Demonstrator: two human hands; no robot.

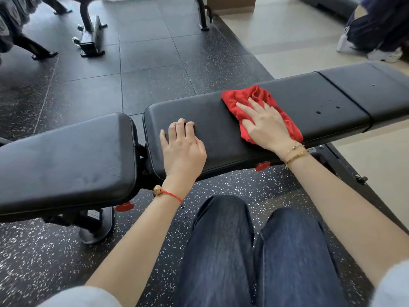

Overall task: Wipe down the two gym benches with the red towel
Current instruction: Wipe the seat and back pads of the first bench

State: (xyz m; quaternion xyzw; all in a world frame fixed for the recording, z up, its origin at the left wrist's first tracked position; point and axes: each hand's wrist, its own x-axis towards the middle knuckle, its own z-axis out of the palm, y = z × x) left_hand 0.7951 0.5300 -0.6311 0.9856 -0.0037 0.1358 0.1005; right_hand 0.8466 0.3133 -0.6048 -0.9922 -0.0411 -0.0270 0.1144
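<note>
A black padded gym bench runs across the view in front of my knees, with a seat pad [66, 160] at the left and a long back pad [309, 103] to the right. The red towel [241, 100] lies bunched on the long pad. My right hand [265, 124] presses flat on the towel, fingers spread. My left hand [183, 149] rests bare on the same pad, left of the towel, fingers curled against the surface. A further black pad section [380, 89] continues past a seam at the right; whether it belongs to another bench I cannot tell.
Black speckled rubber floor [155, 63] lies behind and under the bench. The feet of a black rack [90, 38] stand at the back left. Beige floor and another person's legs [380, 27] are at the back right. Small dark droplets [318, 112] dot the long pad.
</note>
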